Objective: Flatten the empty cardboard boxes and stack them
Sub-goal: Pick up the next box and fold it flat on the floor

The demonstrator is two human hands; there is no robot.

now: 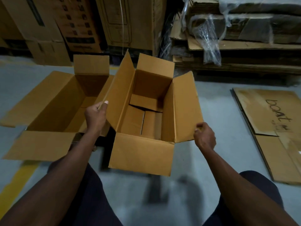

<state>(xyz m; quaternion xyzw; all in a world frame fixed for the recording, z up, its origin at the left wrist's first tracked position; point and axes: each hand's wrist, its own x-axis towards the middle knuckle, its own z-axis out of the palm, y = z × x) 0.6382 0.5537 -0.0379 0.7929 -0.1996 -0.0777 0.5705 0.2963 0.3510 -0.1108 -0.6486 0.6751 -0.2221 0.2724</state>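
An open brown cardboard box (141, 154) is held up in front of me, all its top flaps spread and its bottom flaps loosely folded inside. My left hand (95, 115) pinches the edge of its long left flap. My right hand (204, 136) grips the near corner of its long right flap. A second open box (53, 103) of the same kind rests on the floor to the left, partly behind my left arm, flaps splayed out.
Flattened cardboard sheets (268, 128) with handwriting lie on the grey floor at right. A tall pile of flattened cardboard with plastic wrap (244, 38) stands at back right. Large printed cartons (73, 25) line the back. A yellow floor line (17, 181) runs at lower left.
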